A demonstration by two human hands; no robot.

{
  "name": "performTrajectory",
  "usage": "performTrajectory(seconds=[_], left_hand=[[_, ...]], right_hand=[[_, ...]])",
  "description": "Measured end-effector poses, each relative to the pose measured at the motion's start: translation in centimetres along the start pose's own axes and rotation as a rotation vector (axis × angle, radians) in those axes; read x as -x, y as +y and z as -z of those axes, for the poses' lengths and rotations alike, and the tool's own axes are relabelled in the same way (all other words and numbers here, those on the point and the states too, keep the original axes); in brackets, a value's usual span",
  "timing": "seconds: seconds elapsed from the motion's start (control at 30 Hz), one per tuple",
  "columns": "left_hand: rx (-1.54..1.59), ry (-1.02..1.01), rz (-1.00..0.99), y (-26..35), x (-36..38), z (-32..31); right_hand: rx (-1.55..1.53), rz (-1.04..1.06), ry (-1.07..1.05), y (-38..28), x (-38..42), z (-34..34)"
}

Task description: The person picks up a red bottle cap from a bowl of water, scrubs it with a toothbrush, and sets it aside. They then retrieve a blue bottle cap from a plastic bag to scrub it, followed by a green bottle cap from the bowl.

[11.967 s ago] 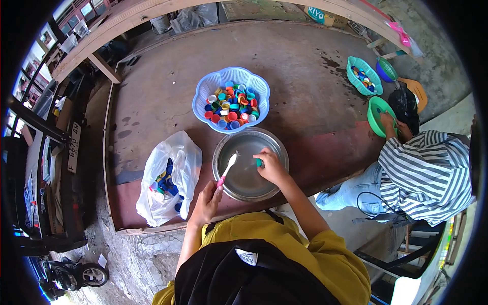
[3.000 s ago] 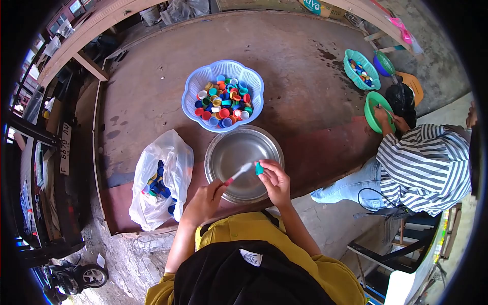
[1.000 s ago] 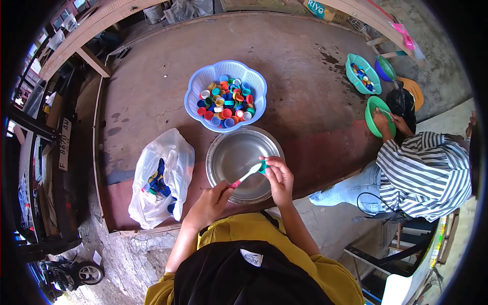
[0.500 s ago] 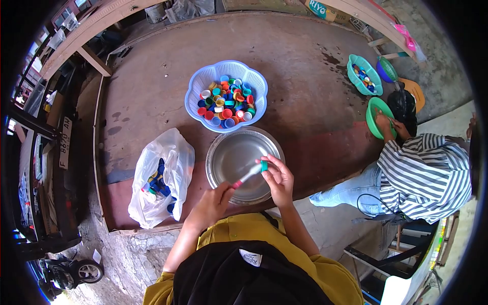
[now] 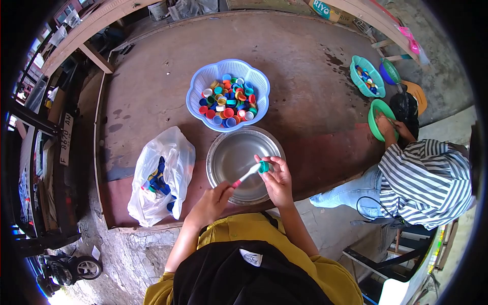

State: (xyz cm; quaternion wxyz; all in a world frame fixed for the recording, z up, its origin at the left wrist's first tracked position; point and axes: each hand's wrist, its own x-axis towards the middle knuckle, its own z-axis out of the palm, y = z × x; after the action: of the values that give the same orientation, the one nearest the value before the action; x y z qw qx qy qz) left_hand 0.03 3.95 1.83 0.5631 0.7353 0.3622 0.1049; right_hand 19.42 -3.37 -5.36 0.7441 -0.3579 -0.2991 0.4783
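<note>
My left hand point(image 5: 209, 202) is closed round the pink handle of a toothbrush point(image 5: 247, 176) with a white neck. Its head touches the inside of a green bottle cap point(image 5: 263, 166), pinched in the fingers of my right hand point(image 5: 278, 184). Both hands are over the near part of a round metal basin point(image 5: 215, 152), which holds what looks like shallow water. Just beyond the basin stands a blue plastic basket point(image 5: 198, 81) with many coloured bottle caps. Left of the basin sits a white plastic bag point(image 5: 175, 147) with mostly blue caps inside.
At the right, a person in a striped shirt point(image 5: 422, 178) has both hands at a green bowl point(image 5: 377, 109). Behind it are a turquoise basket point(image 5: 356, 76) of caps and a black bag point(image 5: 406, 109). A wooden table point(image 5: 152, 91) carries the containers.
The green cap has turned in my right fingers, so its open side faces the brush more. The toothbrush head has moved slightly against it. The view has shifted a little.
</note>
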Motion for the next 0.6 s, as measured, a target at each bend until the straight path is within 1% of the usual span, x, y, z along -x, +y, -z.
performTrajectory(seconds=[0.03,0.07,0.13,0.23,0.27,0.37,0.4,0.43,0.47,0.5,0.57,0.6], left_hand=[[-0.02,0.039,-0.011,-0.2,0.0,-0.2],[-0.022,0.034,-0.009,-0.4,0.0,-0.1],[-0.018,0.028,-0.003,0.5,0.2,0.1],[0.007,-0.052,-0.018,0.3,0.2,0.4],[0.002,-0.01,-0.01,-0.2,0.1,0.3],[-0.019,0.081,0.029,-1.6,0.0,0.2],[-0.027,0.097,0.054,-1.2,0.2,0.5],[-0.037,0.11,0.081,-1.0,0.3,0.8],[0.038,0.081,0.024,-0.9,0.5,0.5],[0.038,0.047,0.015,-1.2,0.6,0.1],[0.035,-0.011,-0.013,-2.3,0.2,-0.6],[-0.006,0.123,-0.019,-2.7,-0.1,-0.8]], right_hand=[[0.044,0.021,-0.029,0.1,0.0,-0.1],[0.057,-0.004,-0.016,0.2,0.0,-0.1],[0.131,0.033,-0.012,-0.2,0.1,-0.3],[0.176,0.078,-0.04,-0.8,-0.1,-0.9],[0.184,0.091,-0.054,-1.0,-0.2,-1.0],[0.198,0.052,0.01,-1.0,-0.1,-0.7],[0.204,0.087,-0.012,-1.0,-0.3,-0.5],[0.188,0.053,0.001,-0.9,-0.3,-0.4],[0.172,0.015,0.017,-0.8,-0.3,-0.4],[0.158,-0.025,0.032,-0.8,-0.1,-0.4],[-0.014,-0.054,0.022,-0.9,-0.3,-0.7],[-0.088,-0.064,0.03,-1.0,-0.2,-0.8]])
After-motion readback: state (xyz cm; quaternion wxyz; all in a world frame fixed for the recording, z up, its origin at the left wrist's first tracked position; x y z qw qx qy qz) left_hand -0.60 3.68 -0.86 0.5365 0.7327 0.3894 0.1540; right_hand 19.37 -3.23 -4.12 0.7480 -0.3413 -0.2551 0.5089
